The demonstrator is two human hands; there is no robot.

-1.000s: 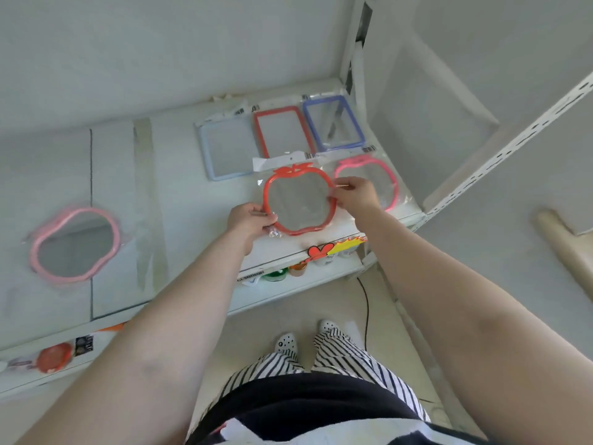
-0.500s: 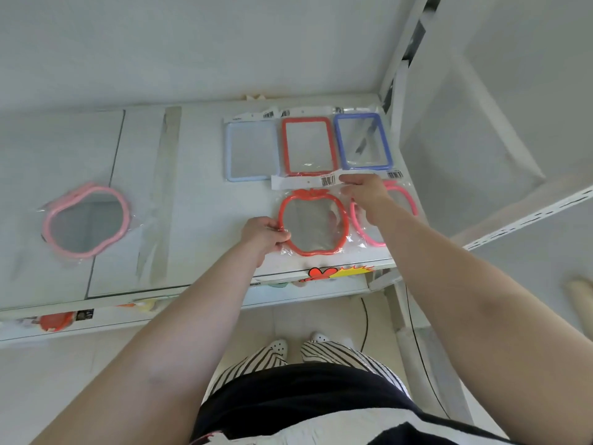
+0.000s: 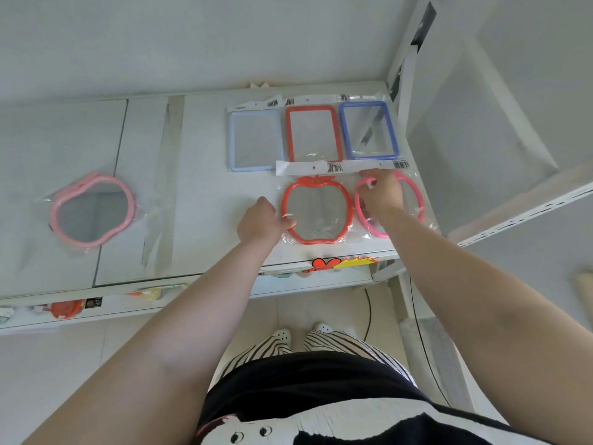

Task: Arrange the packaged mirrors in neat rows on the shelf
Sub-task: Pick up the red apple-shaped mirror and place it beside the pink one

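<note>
**Second row of mirrors taking shape at the shelf's right end**

Near the front edge of the shelf [image 3: 199, 175], the left hand [image 3: 261, 220] is pinching the left rim of the red apple mirror [image 3: 317, 211], which is lying flat in its clear bag. The right hand [image 3: 380, 195] is reaching over the pink apple mirror [image 3: 409, 200] just beside it at the front right corner; its fingers are curled, seemingly nipping the bag's edge, though the grip is hard to make out.

Behind these two, along the back edge, a row is already lying in order: the pale blue mirror [image 3: 255, 139], the red rectangular mirror [image 3: 312, 133] and the dark blue mirror [image 3: 369, 130], side by side.

So five mirrors are sitting in place or nearly so. One pink mirror [image 3: 91, 208] is still waiting well apart toward the shelf's left end, tilted out of line.

Nothing is blocking the bare stretch between it and the rows. The white upright [image 3: 398, 69] is hemming in the right corner, so the front row can only be growing leftward.
</note>
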